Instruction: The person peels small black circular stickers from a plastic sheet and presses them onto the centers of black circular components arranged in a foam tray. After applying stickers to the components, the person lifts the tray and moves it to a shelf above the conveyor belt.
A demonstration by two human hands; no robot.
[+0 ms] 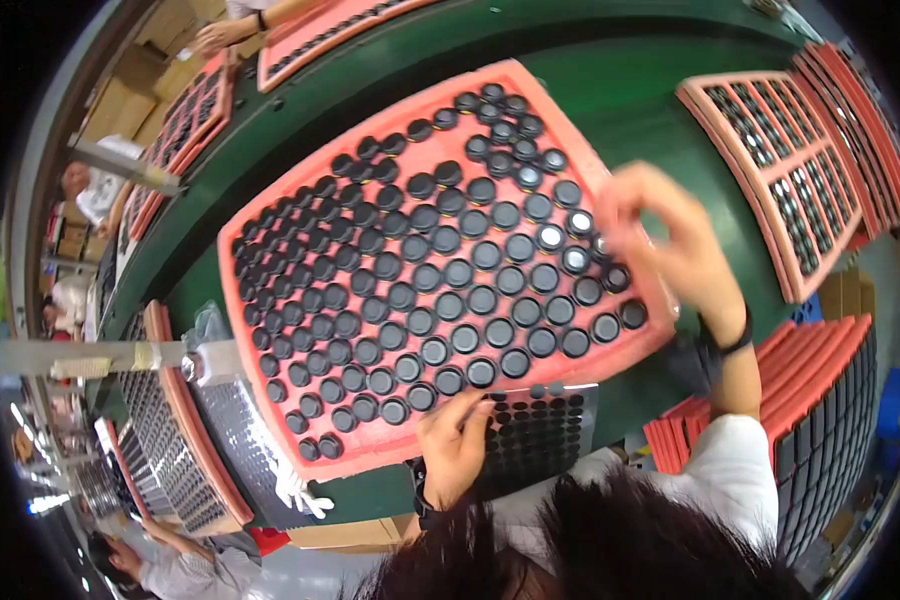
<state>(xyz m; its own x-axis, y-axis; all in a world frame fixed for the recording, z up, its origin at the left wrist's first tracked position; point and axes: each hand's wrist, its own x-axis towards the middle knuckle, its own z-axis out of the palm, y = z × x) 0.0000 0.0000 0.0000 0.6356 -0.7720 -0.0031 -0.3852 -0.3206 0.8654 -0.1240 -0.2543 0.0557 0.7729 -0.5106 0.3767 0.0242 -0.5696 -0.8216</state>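
Left hand (453, 443) pinches a sheet of black pads (540, 432); right hand (670, 240) clenched over discs (570, 262) at red tray (270, 235) edge; sticking pads, next disc needs careful placing

Two hands of the wearer are seen: the left hand (457, 445) and the right hand (670, 240). One large red tray (270, 235) lies under the fingers, holding far too many round black caps (440, 305) for an exact count. One sheet of black discs (540, 430) is seen just beside the left fingers.
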